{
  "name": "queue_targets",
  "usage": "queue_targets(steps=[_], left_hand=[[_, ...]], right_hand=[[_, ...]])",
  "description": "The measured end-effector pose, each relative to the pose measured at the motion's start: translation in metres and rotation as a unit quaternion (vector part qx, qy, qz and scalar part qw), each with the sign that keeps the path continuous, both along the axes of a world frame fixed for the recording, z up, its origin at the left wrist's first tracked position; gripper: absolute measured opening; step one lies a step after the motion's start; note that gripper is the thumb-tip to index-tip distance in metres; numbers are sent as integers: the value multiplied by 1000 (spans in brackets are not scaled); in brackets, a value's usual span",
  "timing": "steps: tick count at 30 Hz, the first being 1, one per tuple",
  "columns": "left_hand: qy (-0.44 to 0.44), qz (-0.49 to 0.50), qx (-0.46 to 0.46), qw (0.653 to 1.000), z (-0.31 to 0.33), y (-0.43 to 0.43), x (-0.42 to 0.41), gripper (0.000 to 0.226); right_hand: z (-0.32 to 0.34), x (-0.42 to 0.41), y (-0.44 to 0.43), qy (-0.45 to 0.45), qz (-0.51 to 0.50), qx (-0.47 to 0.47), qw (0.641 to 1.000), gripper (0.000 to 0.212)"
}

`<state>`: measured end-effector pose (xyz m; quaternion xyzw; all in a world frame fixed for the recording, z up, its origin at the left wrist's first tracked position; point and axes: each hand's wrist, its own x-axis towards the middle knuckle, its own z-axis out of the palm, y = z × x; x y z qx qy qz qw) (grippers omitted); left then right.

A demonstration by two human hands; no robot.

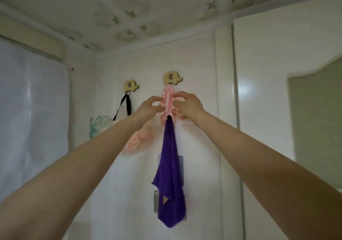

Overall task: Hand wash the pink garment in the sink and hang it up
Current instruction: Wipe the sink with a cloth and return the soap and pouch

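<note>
Hang step, looks nearly done: pink garment (168, 104) hangs bunched on the right elephant hook (173, 78), with a purple cloth (169, 175) hanging out from under it. left hand (148, 106) and right hand (189, 104) each pinch a ruffled edge. Suggest: confirm fabric seats fully over the hook, spread ruffles evenly sideways, don't tug down, release gently
</note>
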<state>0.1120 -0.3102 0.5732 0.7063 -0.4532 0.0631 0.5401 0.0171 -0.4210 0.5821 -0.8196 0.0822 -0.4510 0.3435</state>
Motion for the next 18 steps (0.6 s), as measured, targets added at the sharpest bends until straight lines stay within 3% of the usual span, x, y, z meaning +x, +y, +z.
queue_targets(steps=[4, 8, 12, 15, 18], left_hand=[[9, -6, -22, 1000, 7, -21, 16, 44], [-49, -9, -174, 983, 19, -18, 19, 53], [-98, -40, -278, 955, 14, 11, 9, 29], [-89, -36, -308, 946, -38, 54, -9, 23], [-41, -32, -236, 970, -120, 101, -16, 32]], right_hand=[[11, 37, -24, 46, 24, 85, 995, 27], [21, 46, -22, -140, 93, 8, 986, 33], [16, 28, 25, -246, 182, -32, 951, 38], [-30, 20, 61, -235, 263, -5, 936, 39], [-106, 26, 94, -146, 350, 19, 925, 46]])
